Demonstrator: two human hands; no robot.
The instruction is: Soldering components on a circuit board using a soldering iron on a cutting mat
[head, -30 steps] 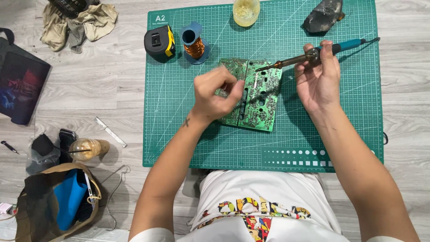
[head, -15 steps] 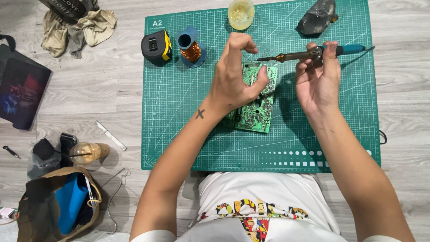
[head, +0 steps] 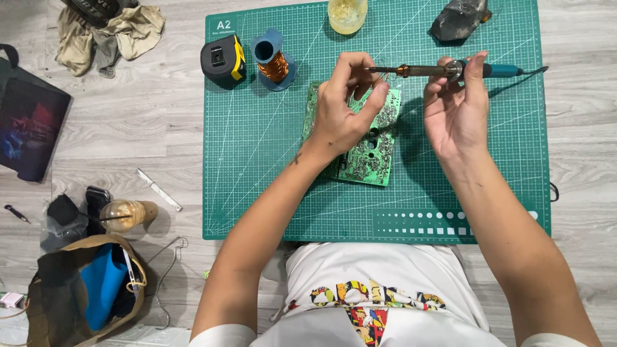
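Right hand [head: 457, 115]: fingers curled narrow round a soldering iron with a blue handle and brown metal shaft [head: 443, 69], held level near the far edge of the green gridded cutting mat [head: 257, 167]; thumb on the near side of the handle, forefinger up along it, tip of the iron pointing toward the left hand. Left hand [head: 344, 109]: fingers bunched, thumb and fingertips pinched together right at the iron's tip; whatever is pinched is too small to make out. Heel of this hand sits over the green printed circuit board with silver solder tracks [head: 369, 154], which lies flat in the middle of the mat, a little toward the far edge; whether the hand presses on it cannot be told. Containers: a small round pale-yellow tub [head: 347, 13] at the far edge of the mat, open, yellowish contents, nature unclear. Blue plastic spool wound with copper wire [head: 275, 61] stands near the mat's far left corner, just beside a black and yellow tape measure [head: 222, 60]. Dark crumpled lump [head: 459, 19] at the far right corner. Off the mat, on the grey wood floor to the left: a clear lidded drink cup [head: 125, 214] and a brown paper bag holding something blue [head: 83, 289].
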